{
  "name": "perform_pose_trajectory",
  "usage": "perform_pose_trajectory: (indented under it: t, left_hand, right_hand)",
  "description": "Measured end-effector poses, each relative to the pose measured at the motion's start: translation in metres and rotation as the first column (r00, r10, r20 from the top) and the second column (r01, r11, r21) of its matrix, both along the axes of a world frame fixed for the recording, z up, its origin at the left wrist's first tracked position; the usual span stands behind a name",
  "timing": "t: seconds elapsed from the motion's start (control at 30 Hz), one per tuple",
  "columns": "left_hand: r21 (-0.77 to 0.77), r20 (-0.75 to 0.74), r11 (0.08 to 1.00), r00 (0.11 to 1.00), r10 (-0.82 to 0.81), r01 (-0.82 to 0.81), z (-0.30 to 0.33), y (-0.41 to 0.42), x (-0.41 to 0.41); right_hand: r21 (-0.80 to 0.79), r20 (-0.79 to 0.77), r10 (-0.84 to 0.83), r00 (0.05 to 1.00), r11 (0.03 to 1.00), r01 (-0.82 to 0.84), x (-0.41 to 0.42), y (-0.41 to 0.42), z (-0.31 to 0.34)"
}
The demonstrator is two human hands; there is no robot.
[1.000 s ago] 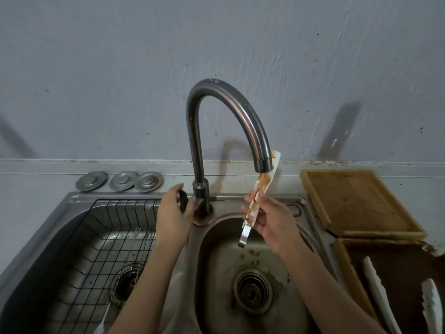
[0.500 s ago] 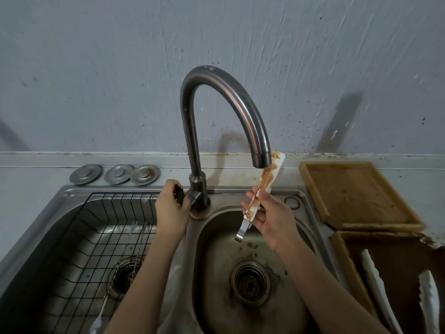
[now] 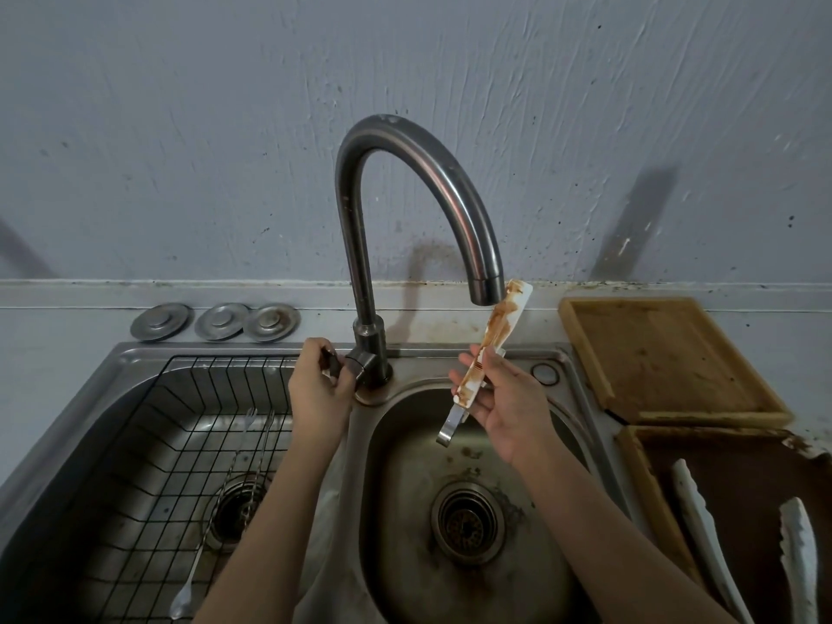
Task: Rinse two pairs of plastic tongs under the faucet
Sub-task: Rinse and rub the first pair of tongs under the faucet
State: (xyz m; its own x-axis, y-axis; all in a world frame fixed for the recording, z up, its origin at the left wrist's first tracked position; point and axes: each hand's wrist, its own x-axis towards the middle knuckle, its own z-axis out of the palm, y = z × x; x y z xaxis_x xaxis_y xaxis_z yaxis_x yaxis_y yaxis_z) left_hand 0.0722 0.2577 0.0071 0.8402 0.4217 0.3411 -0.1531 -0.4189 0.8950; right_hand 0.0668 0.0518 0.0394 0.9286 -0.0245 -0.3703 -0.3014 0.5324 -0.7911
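Note:
My right hand [image 3: 506, 407] holds a white plastic pair of tongs [image 3: 497, 328] smeared with brown sauce. The tongs stand upright over the right basin, with their tips just right of the faucet spout [image 3: 485, 290] and their metal hinge end pointing down. My left hand [image 3: 317, 389] is closed on the faucet handle [image 3: 333, 363] at the faucet's base. No water is visible from the spout. A second white pair of tongs [image 3: 799, 551] lies in the dark wooden tray [image 3: 639, 466] at the lower right.
The left basin holds a black wire rack [image 3: 148, 448] with a long spoon [image 3: 191, 574] and a fork. The right basin [image 3: 405, 578] has a drain. Three metal discs [image 3: 216, 321] sit behind the sink. A wooden tray [image 3: 666, 353] lies to the right.
The hands and tongs stay almost in place; my left hand has closed tighter on the faucet handle. The view has tilted slightly.

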Motion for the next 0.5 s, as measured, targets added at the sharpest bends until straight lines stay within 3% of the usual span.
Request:
perform_pose_trajectory:
  t: [0.5]
  left_hand:
    - [-0.06,0.018,0.998,1.0,0.004,-0.003,-0.0035,-0.0017,-0.0043]
  right_hand:
    - [0.017,-0.023,-0.01,1.0,1.0,0.011,-0.0043,0.0001,0.0053]
